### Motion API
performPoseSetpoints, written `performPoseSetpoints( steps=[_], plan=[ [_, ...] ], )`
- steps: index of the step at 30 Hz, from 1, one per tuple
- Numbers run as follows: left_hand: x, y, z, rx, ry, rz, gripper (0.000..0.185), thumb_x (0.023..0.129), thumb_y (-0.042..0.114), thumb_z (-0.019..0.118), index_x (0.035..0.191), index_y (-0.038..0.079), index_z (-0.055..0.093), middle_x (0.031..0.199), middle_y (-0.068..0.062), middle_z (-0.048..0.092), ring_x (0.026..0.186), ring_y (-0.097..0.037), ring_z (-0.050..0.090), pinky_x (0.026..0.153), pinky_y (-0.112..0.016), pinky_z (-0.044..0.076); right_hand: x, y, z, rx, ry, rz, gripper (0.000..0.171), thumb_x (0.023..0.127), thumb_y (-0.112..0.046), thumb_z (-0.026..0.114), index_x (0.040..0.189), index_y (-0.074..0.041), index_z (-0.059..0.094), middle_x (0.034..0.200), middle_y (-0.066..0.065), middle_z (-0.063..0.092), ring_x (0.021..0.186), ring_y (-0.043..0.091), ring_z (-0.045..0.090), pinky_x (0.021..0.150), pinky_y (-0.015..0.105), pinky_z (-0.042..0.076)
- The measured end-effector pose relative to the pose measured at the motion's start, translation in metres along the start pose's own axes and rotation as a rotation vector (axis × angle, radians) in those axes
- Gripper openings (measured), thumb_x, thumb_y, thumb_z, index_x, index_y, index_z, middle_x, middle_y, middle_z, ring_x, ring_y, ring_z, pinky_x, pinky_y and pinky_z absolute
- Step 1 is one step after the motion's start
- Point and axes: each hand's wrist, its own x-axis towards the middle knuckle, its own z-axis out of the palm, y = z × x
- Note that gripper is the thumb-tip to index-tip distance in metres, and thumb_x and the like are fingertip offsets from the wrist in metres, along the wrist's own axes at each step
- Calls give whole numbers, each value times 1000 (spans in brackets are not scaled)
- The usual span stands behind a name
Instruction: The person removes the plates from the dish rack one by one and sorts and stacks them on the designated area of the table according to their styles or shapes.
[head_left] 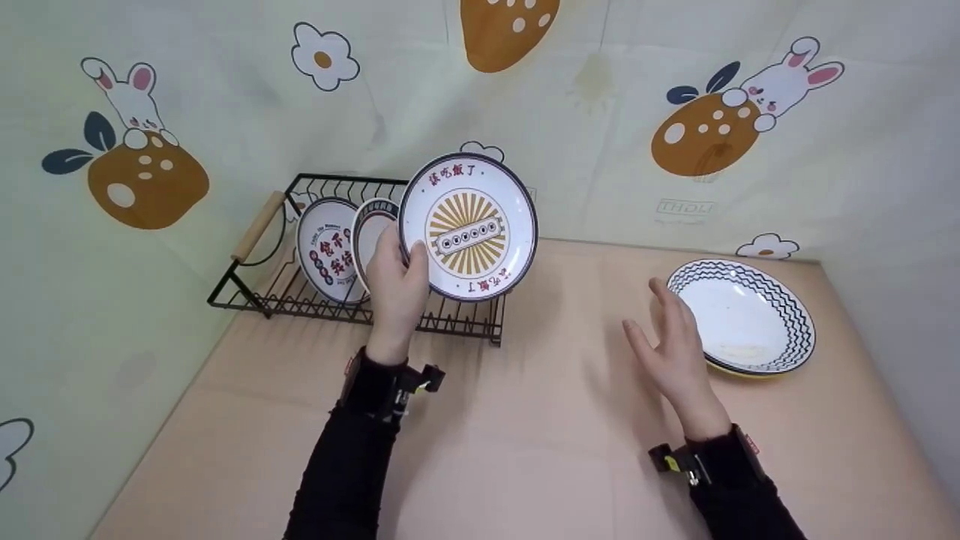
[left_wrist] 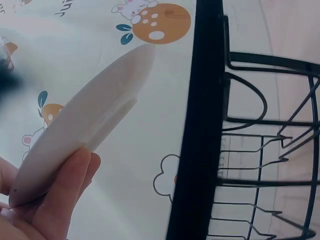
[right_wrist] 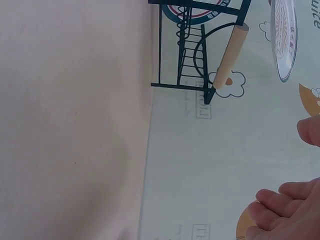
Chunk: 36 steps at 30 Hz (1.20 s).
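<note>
My left hand (head_left: 399,289) grips the lower left rim of a white plate (head_left: 469,225) with a yellow sunburst and red characters, thumb on its face. The plate is held up in front of the dish rack's right end, face toward the head camera. In the left wrist view the plate (left_wrist: 85,120) shows its pale underside, fingers (left_wrist: 67,185) curled at the rim. My right hand (head_left: 675,352) is held up with nothing in it, fingers extended, overlapping the left edge of a white dish (head_left: 727,315) with a black wavy rim.
A black wire dish rack (head_left: 457,324) with a wooden handle (head_left: 259,225) stands at the back left. In it lean a plate with red characters (head_left: 328,251) and a dark-rimmed dish (head_left: 367,244). A printed cloth wall (head_left: 600,165) rises behind the table (head_left: 525,450).
</note>
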Motion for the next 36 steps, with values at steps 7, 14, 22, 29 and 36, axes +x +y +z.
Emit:
performPoseSetpoints(
  steps=[7,14,22,29,36],
  plan=[
    [-7,0,9,-18,-32,-16,36,91,-4,53,126,-9,56,108,-18,68,90,-24,65,82,-32,55,1,-2,3,19,23,-19,59,89,-7,67,139,11,42,140,28,49,131,44,40,110,57,28],
    [-12,3,16,-28,-61,-4,33,91,-4,53,123,-9,58,101,-17,68,81,-23,62,72,-32,54,1,-4,4,53,32,3,60,90,-6,67,142,11,40,139,26,50,131,41,42,112,55,28],
    [-19,4,25,-64,-76,-19,39,90,-4,55,128,-8,57,111,-19,68,93,-25,66,84,-35,55,1,-7,6,97,41,16,59,92,-5,65,143,11,39,139,25,51,132,38,43,112,54,29],
    [-24,4,30,-84,-93,-20,36,89,-6,55,124,-8,59,104,-17,70,82,-23,67,74,-32,57,-1,-10,6,105,49,29,58,92,-4,64,143,10,40,140,24,52,132,37,43,112,52,29],
    [-28,3,33,-126,-117,-29,35,89,-6,55,124,-6,60,103,-14,69,78,-21,65,68,-31,57,-1,-11,6,109,75,-1,57,91,-1,64,142,11,41,137,24,53,129,37,46,113,42,33]
  ],
)
